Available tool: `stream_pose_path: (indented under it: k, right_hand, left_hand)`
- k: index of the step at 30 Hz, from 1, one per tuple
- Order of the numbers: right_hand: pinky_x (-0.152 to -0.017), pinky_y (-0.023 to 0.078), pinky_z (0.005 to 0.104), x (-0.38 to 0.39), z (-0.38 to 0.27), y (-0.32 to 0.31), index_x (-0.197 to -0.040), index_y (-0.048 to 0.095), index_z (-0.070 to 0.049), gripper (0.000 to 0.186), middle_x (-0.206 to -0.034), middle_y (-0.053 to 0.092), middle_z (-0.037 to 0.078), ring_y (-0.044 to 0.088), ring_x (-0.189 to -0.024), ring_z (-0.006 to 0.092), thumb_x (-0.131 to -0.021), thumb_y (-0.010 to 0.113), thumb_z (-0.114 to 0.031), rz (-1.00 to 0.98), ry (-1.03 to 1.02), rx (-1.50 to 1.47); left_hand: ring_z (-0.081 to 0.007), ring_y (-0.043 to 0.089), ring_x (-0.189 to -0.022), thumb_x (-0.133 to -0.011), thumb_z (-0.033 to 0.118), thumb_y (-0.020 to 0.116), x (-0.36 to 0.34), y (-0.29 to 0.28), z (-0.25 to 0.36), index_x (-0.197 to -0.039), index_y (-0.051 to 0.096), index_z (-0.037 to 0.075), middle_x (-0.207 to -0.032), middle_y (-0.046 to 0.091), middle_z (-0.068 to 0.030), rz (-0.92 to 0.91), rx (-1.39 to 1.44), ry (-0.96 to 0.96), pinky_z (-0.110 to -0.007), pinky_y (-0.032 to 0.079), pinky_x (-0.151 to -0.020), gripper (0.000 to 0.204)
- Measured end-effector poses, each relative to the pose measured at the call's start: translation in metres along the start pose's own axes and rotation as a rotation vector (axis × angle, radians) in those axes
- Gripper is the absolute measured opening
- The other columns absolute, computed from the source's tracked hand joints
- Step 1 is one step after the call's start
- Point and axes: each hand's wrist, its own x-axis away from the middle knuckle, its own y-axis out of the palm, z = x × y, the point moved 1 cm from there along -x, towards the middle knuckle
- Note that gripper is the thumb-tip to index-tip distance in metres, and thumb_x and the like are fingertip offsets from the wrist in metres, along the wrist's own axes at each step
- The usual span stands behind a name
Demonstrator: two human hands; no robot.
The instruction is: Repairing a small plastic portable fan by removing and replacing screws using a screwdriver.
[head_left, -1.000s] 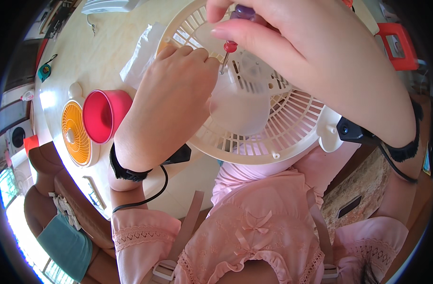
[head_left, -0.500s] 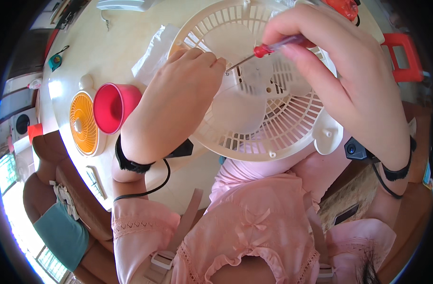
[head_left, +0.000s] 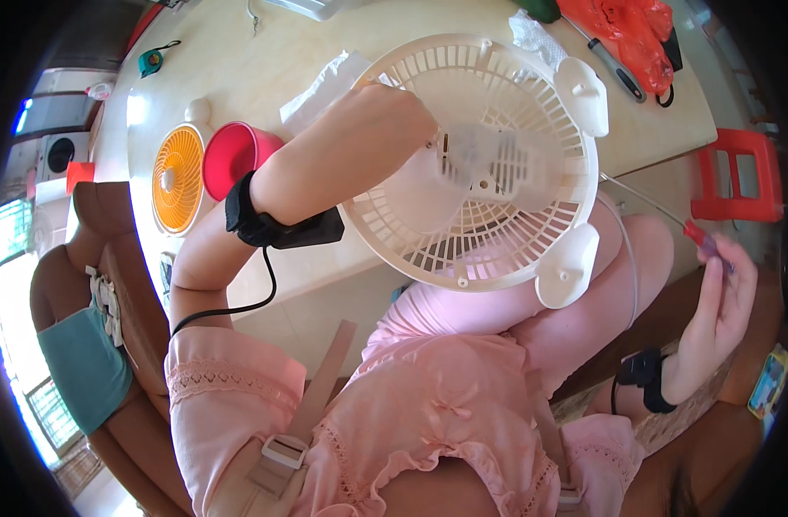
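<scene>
A round white slotted fan housing [head_left: 523, 272] is above my lap and by the table edge, with white tabs [head_left: 564, 267] on its rim and pale translucent blades [head_left: 433, 211] inside. My left hand [head_left: 385, 116] is closed at its upper left; what its fingertips grip is hidden. At the right, my right hand [head_left: 717, 310] holds a screwdriver [head_left: 700, 239] by its red-and-purple handle, the long metal shaft angled up-left toward the housing's right side, clear of the centre.
On the table [head_left: 204, 52] are an orange fan [head_left: 177, 178], pink bowl [head_left: 234, 155], tape measure [head_left: 151, 62], white wrappers [head_left: 312, 95], red plastic bag [head_left: 618, 26] and grey-handled tool [head_left: 622, 73]. A red stool [head_left: 739, 177] stands right; brown sofa seating [head_left: 84, 267] is left.
My right hand has pulled the screwdriver out from the housing's centre, down and to the right. My left hand remains at the housing's upper left. The view has shifted, showing more table at the top.
</scene>
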Motion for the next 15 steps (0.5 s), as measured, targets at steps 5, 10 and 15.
stream_pose_path:
  k: [5,10,15]
  right_hand:
    - [-0.09,0.046,0.0293,0.015,0.027,-0.025,-0.117,0.055,0.003,0.02,-0.111,0.06,0.012,0.058,-0.096,0.0173,-0.099,0.049,-0.005,0.046,-0.01,0.031]
    - [-0.091,0.046,0.0295,0.024,0.044,-0.041,-0.119,0.055,0.002,0.021,-0.112,0.061,0.013,0.059,-0.098,0.0177,-0.1,0.048,-0.005,0.14,0.028,0.027]
    - [-0.093,0.045,0.029,0.029,0.052,-0.042,-0.119,0.055,0.004,0.022,-0.112,0.061,0.012,0.059,-0.1,0.0164,-0.1,0.048,-0.006,0.189,0.075,0.009]
  left_hand:
    - [-0.0248,0.065,-0.076,-0.073,0.007,0.062,-0.005,-0.01,0.011,-0.077,0.065,0.006,-0.077,0.065,-0.0085,-0.046,-0.093,0.024,-0.034,0.05,-0.069,0.005]
    - [-0.025,0.065,-0.075,-0.073,0.006,0.062,-0.003,-0.012,0.008,-0.078,0.066,0.006,-0.076,0.065,-0.0085,-0.006,-0.049,0.089,-0.033,0.05,-0.068,0.007]
    - [-0.0264,0.065,-0.074,-0.072,0.005,0.063,-0.005,-0.015,0.013,-0.076,0.067,0.005,-0.075,0.065,-0.0098,-0.066,-0.076,0.062,-0.033,0.051,-0.067,0.006]
